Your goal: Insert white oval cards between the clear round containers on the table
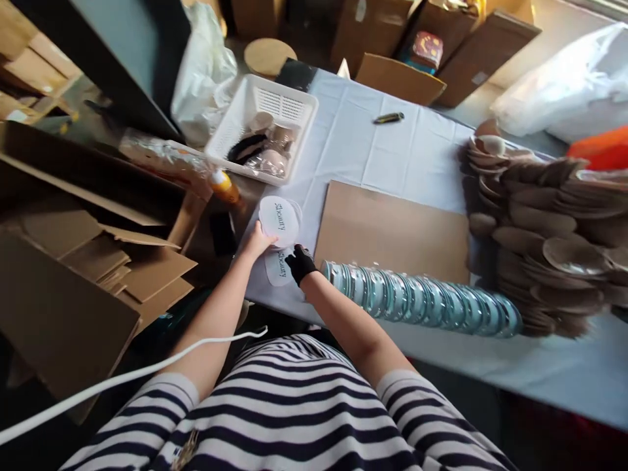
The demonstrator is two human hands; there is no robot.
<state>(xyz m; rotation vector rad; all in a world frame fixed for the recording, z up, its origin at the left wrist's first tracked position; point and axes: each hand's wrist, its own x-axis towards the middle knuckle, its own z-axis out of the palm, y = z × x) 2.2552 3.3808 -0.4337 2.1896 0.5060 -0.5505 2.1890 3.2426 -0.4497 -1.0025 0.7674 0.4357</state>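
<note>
My bare left hand (pixel 261 242) grips the lower left edge of a round white printed piece (pixel 279 219) with "beauty" lettering, thumb on top. Another pale round edge shows just behind it. A second white printed piece (pixel 278 271) with the same lettering lies on the table below it, partly covered. My right hand (pixel 300 263), in a dark glove, is at the lower right edge of these pieces with its fingers curled together. What lies between its fingertips is too small to make out.
A flat cardboard sheet (pixel 392 226) lies right of my hands, with a long row of wrapped teal round items (pixel 422 297) along its near edge. Stacked brown cup-shaped pieces (pixel 544 229) stand at the right. A white basket (pixel 307 124) and a cutter (pixel 389 118) are farther back.
</note>
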